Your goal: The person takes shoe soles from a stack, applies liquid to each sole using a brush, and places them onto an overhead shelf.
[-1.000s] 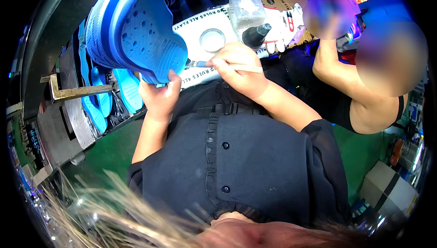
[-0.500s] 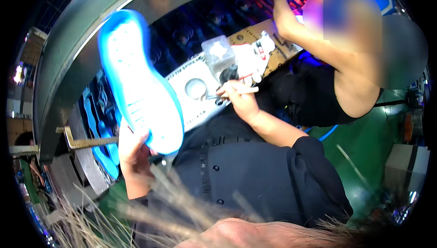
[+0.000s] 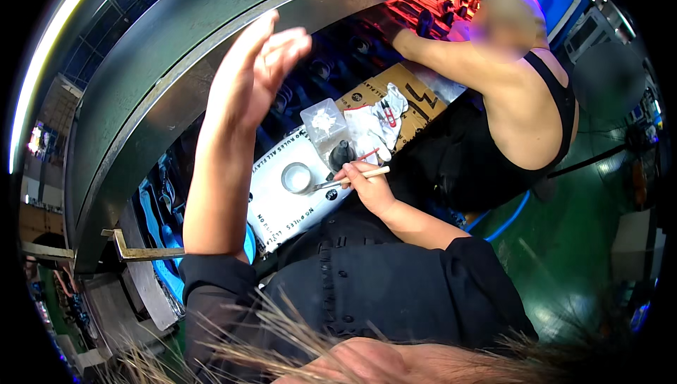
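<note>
1. The right hand [image 3: 364, 181] is closed in a pen-like pinch around a slim brush with a pale handle [image 3: 378, 172], its handle end pointing right and its bristle end left.
2. The brush's bristle end is at the near right side of a small round cup with whitish contents [image 3: 298, 176]; whether the 2 touch, I cannot tell.
3. The left hand [image 3: 262, 63] is raised on the far left, blurred, its grip released and fingers extended, in front of a dark curved metal frame [image 3: 151, 112]. Contact with the frame cannot be judged.
4. The cup stands on a white, dark-lettered work surface [image 3: 278, 209].
5. Just beyond the right hand stands a black cone-shaped container [image 3: 343, 153], with a clear plastic box holding white material [image 3: 326, 124] on its far left.
6. Farther right, red-handled snips [image 3: 389, 114] lie on a white cloth-like glove [image 3: 367, 129], near brown printed cardboard [image 3: 417, 95].
7. On the left, bright blue strap-like pieces [image 3: 151, 211] lie beyond an angled metal bracket [image 3: 144, 252].
8. On the far right, a co-worker in a black sleeveless top [image 3: 539, 105] reaches toward red-lit racks [image 3: 441, 7].
</note>
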`<move>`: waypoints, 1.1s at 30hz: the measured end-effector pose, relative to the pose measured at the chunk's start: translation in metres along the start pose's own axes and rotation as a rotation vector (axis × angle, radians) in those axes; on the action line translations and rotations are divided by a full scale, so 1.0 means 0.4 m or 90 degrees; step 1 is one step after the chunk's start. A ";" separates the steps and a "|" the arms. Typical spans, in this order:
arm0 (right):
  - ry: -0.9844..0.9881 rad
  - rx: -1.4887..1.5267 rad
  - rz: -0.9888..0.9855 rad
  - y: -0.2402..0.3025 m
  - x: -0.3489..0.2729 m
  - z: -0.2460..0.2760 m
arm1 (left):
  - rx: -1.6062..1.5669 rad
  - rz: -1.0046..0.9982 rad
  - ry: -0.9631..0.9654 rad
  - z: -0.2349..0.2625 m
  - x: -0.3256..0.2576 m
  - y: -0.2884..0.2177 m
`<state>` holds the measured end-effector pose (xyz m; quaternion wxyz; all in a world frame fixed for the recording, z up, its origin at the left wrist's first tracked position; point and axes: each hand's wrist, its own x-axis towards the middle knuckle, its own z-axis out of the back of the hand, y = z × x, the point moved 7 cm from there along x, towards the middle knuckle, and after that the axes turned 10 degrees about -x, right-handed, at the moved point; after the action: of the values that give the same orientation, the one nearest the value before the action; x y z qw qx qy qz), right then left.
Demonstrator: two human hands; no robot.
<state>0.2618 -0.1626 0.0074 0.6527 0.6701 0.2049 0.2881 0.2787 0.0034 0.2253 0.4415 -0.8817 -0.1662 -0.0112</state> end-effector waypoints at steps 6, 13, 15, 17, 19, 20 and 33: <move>0.001 0.016 0.009 -0.016 0.010 0.001 | 0.334 0.057 -0.192 0.330 -0.277 0.085; 0.069 0.064 -0.027 -0.066 0.029 -0.068 | 1.183 0.284 -0.408 0.730 -0.702 0.111; 0.095 0.046 -0.025 -0.058 0.032 -0.091 | 1.196 0.330 -0.423 0.783 -0.777 0.147; 0.122 0.027 -0.025 -0.060 0.033 -0.119 | 1.204 0.398 -0.457 0.830 -0.799 0.176; 0.109 0.026 -0.048 -0.066 0.034 -0.122 | 1.223 0.443 -0.471 0.847 -0.798 0.179; 0.104 0.009 -0.044 -0.067 0.034 -0.118 | 1.230 0.430 -0.466 0.833 -0.780 0.176; 0.079 0.022 -0.088 -0.053 0.022 -0.135 | 1.059 0.279 -0.539 0.844 -0.788 0.177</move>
<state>0.2352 -0.1147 -0.0136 0.6451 0.6467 0.2954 0.2799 -0.0406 0.1389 -0.0877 0.8219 -0.2284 -0.0979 0.5125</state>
